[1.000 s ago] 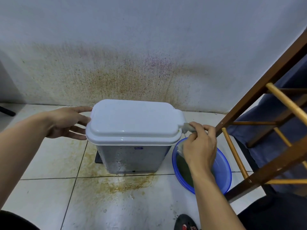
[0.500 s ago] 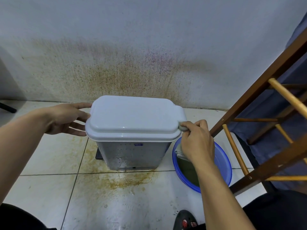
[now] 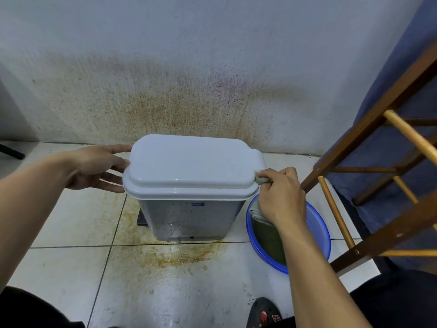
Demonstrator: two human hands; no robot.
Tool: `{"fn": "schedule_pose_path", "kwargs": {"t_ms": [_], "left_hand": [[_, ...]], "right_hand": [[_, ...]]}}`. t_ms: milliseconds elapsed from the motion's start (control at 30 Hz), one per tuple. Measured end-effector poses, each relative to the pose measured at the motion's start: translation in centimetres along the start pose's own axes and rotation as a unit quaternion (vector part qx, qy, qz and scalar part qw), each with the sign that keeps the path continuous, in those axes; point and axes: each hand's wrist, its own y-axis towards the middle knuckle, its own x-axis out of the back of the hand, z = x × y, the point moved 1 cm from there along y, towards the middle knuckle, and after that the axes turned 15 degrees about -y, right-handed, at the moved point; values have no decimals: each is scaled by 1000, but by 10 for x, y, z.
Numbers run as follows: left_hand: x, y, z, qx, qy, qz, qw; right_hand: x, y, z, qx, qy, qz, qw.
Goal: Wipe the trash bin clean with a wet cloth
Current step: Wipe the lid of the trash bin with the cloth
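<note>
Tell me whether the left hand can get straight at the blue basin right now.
Probably not directly. The left hand rests open against the left side of the trash bin, and the bin stands between it and the blue basin; the right hand, gripping the cloth, hangs over the basin.

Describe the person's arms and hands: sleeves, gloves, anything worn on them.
Both arms are bare, and no sleeve shows along either forearm. The left hand and the right hand have no gloves. No ring, watch, wristband or marking is visible on either.
</note>
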Motion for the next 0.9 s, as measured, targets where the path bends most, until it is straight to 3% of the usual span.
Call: {"fn": "schedule_pose_path", "kwargs": {"t_ms": [133, 367, 533, 633, 733, 900], "left_hand": [[0, -1, 1, 1, 2, -3, 1000], [1, 0, 0, 2, 5, 5, 1000], [1, 0, 0, 1, 6, 5, 1000], [2, 2, 0, 3, 6, 6, 1000], [2, 2, 0, 4, 2, 5, 1000], [0, 1, 0, 2, 11, 5, 1000]], "right_hand": [[6, 7, -11, 15, 36, 39, 998], [-5, 6, -7, -4, 16, 8, 1000], [2, 6, -18, -77, 17, -58, 995], [7, 11, -10, -39, 66, -80, 994], [-9, 13, -3, 0, 64, -49, 997], [-23, 27, -16, -119, 183, -51, 975]]}}
